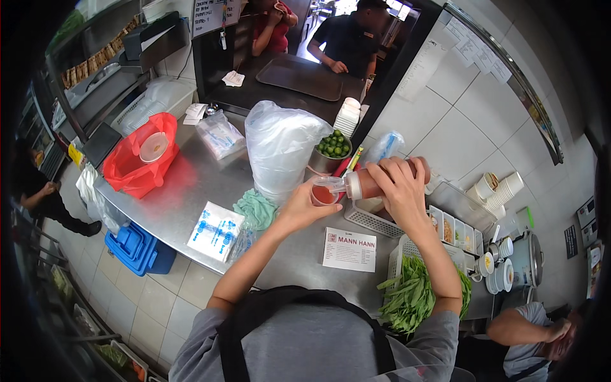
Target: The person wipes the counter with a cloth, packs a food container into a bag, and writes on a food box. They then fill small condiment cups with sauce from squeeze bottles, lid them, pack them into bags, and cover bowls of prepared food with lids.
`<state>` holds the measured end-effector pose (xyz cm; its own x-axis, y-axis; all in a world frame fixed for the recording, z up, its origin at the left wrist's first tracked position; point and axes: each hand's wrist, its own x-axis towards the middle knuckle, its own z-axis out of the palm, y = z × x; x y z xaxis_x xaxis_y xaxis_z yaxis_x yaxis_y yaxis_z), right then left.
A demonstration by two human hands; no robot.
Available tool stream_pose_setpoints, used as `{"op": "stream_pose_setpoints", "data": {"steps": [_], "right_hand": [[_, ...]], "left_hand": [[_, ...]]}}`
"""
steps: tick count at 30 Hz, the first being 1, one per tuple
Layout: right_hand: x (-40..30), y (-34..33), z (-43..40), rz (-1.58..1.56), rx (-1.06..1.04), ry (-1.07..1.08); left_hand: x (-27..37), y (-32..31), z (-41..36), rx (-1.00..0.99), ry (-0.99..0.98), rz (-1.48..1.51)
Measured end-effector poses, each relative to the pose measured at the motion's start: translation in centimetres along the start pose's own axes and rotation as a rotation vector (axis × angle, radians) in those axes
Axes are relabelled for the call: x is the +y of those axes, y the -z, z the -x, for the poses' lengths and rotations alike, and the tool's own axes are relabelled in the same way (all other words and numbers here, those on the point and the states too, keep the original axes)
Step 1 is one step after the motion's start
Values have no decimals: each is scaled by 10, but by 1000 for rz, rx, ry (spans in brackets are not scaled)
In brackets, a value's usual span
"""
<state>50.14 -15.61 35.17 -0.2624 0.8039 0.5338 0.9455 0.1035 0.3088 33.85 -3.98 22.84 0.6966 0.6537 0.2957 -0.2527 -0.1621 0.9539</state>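
My left hand [305, 207] holds a small clear plastic sauce cup [325, 192] with red sauce in it. The cup's hinged lid stands up at its far side. Tipped almost level in my right hand [398, 186] is a squeeze bottle [370, 185] of red sauce, its clear nozzle over the cup. Just beyond my hands stand a metal pot of green limes [333, 145] and a large bundle of clear plastic bags [281, 148]. A printed card [349, 249] lies on the steel counter [296, 250] below my hands.
Leafy greens [410, 291] fill a white basket at right, near a topping tray [456, 229]. A red plastic bag [138, 162] holds a lidded tub at left. A green cloth [255, 209] and packaged bags [215, 231] lie left of me. People stand beyond the hatch and on both sides.
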Motion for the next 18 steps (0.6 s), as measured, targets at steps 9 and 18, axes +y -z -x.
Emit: {"op": "stream_pose_setpoints", "data": {"steps": [9,18], "right_hand": [[-2,3,-8,143,92,127],[2,3,-7,152,116,107]], "left_hand": [[10,-2,0,-19,-23,-67],[5,-3,-3,-47,-42,-55]]}}
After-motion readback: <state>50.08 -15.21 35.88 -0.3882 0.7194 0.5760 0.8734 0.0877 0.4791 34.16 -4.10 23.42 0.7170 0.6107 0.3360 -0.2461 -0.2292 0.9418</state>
